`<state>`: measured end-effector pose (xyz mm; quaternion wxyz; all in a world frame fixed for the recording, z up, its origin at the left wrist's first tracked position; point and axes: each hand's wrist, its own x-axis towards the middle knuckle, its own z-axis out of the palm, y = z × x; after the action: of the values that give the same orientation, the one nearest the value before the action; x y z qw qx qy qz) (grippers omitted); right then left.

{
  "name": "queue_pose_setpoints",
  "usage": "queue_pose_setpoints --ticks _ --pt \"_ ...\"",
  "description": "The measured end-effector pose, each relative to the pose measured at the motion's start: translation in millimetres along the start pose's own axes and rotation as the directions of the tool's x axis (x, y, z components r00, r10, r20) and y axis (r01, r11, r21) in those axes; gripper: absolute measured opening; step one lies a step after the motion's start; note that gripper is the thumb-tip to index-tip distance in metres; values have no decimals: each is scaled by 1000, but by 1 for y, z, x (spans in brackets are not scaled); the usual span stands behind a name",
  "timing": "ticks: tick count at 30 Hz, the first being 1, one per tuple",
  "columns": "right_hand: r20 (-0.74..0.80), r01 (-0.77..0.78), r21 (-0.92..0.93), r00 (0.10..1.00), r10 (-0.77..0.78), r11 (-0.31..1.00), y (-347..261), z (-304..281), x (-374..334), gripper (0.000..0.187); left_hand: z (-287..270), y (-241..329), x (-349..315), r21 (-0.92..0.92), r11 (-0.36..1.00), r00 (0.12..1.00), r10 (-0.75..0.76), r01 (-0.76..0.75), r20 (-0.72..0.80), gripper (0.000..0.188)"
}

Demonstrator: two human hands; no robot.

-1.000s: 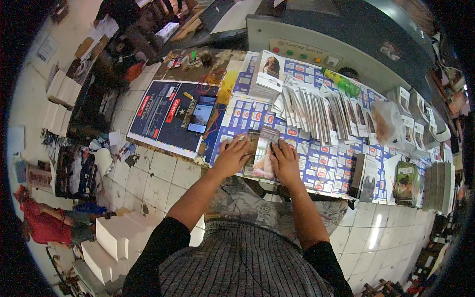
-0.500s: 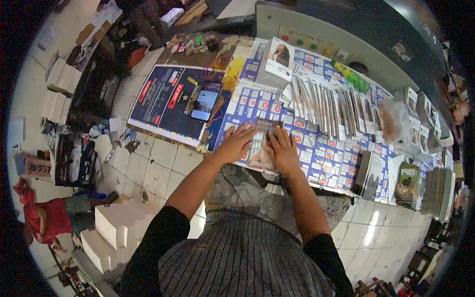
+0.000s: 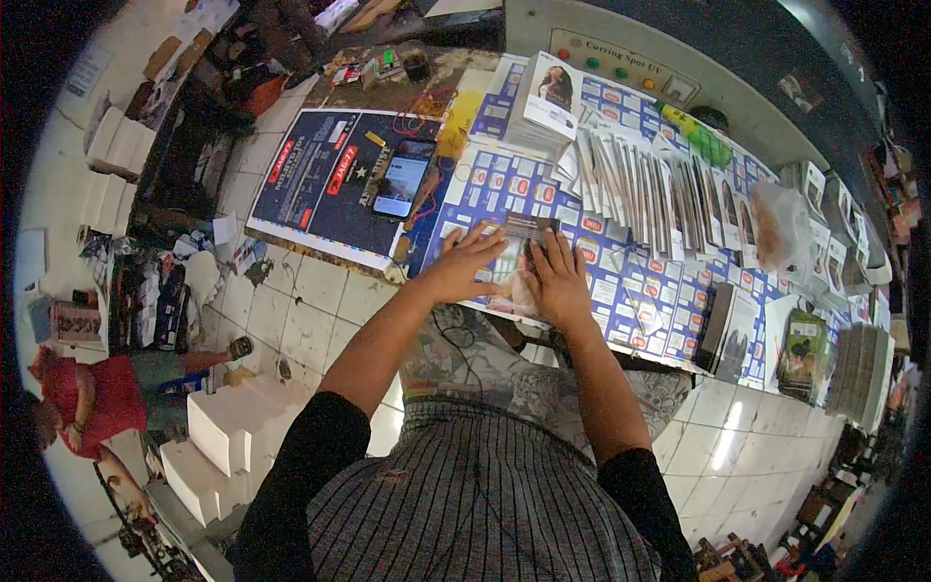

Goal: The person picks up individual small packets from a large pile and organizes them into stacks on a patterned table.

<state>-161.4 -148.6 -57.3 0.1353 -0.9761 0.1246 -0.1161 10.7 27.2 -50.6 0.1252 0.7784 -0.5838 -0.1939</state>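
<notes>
A small printed folder or booklet (image 3: 514, 254) with a photo on it lies flat near the table's front edge. My left hand (image 3: 464, 264) rests on its left side, fingers spread. On its right side lies my right hand (image 3: 561, 279), palm down, with the fingers stretched out. Neither hand grasps anything. Beneath the booklet is a blue-and-white printed sheet (image 3: 635, 291) that covers the table. Beyond the right hand stands a long row of similar folded prints (image 3: 640, 194), leaning on one another. A stack of prints with a portrait on top (image 3: 545, 102) sits at its left end.
Left of my hands, a phone (image 3: 402, 184) with a lit screen lies on a dark poster (image 3: 320, 184). A clear plastic bag (image 3: 781, 228) and more stacked prints (image 3: 858, 373) stand to the right. A person in red (image 3: 92, 403) is at the far left, near white paper stacks (image 3: 233, 427).
My left hand's fingers have spread wider on the booklet, and my right hand has shifted slightly. The person in red has moved at the left. The whole view has tilted a little.
</notes>
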Motion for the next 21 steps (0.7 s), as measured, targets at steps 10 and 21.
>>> queue_pose_setpoints --ticks 10,21 --pt "-9 13 -19 1000 -13 1000 -2 -3 3 52 -1 -2 0 9 1000 1000 13 -13 1 93" --pt "11 5 43 1000 -6 999 -2 -5 1 53 -4 0 -1 -3 1000 998 -4 4 59 91"
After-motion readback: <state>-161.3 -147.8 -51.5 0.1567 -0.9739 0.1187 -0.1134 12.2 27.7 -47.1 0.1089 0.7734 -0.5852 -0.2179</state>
